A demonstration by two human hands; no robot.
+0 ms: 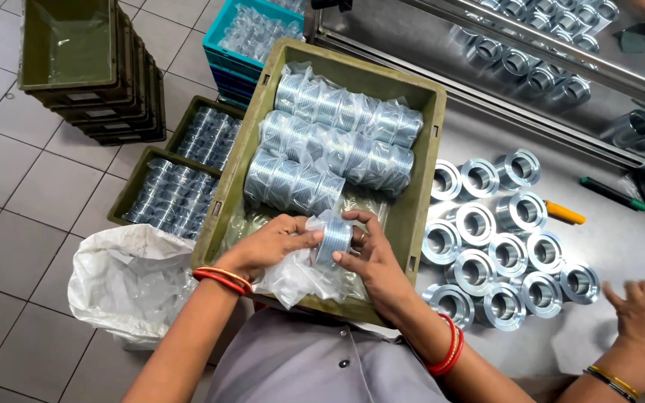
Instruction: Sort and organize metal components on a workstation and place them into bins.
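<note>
Currently both hands grip one bagged ring (332, 240) at lower centre: left hand (266, 246) pinches the plastic, right hand (371, 257) cups it. Slippery bag could let it drop into the green crate (427, 149).

The person wears a grey buttoned garment (322, 366), near the bottom edge. Both forearms are bare. The left hand (266, 246) has red and gold bangles (222, 278) at its wrist; the right hand (371, 261) has red bangles (448, 349).

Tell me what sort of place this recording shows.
Probably a factory packing or inspection station: bare metal rings laid out on a steel table, bagged ones in an olive crate, and more crates stacked nearby.
</note>
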